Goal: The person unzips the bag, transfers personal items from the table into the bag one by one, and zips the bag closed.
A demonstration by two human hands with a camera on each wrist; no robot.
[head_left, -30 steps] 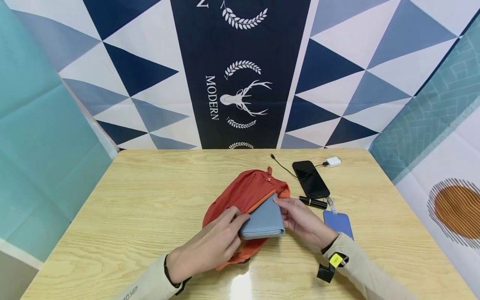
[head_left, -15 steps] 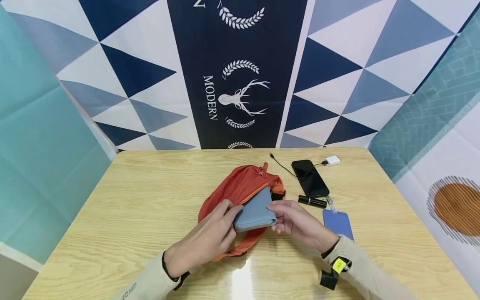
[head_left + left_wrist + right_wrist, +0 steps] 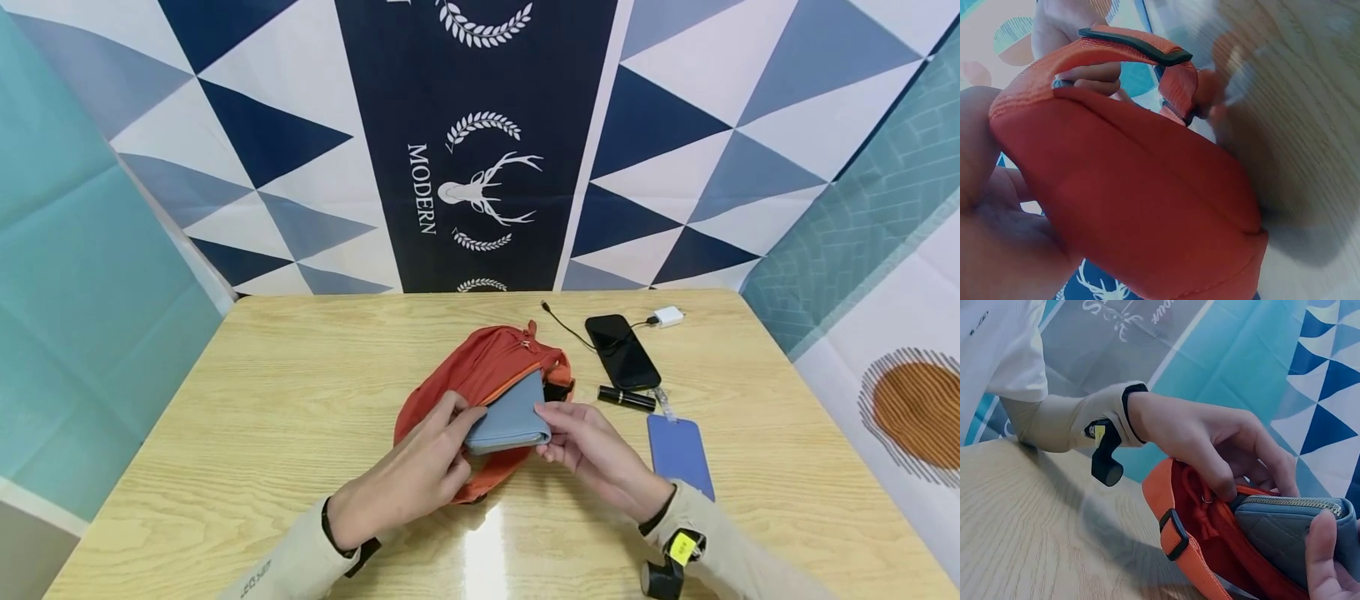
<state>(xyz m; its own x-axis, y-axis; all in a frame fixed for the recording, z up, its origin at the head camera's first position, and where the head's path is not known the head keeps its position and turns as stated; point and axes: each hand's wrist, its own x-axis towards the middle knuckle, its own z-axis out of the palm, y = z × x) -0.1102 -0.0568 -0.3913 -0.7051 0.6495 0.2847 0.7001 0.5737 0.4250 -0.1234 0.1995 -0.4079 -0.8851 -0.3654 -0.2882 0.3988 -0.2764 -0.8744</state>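
A red sling bag with an orange-edged zip opening rests on the table. Partly inside that opening is a grey-blue zip-around wallet; its zipped end sticks out toward me. My left hand grips the bag's opening edge beside the wallet, thumb and fingers curled, as the right wrist view also shows. With thumb on top and fingers beneath, my right hand pinches the wallet's right side. In the left wrist view the red bag's underside and its orange strap cover much of both hands.
To the right of the bag lie a black phone, a black tube and a blue badge holder. Behind them a white charger joins a black cable. The wooden table ends at a patterned curtain.
The wallet has shifted left and away from me, with somewhat less of it showing outside the bag. Both hands keep their hold, and the bag has moved slightly left.
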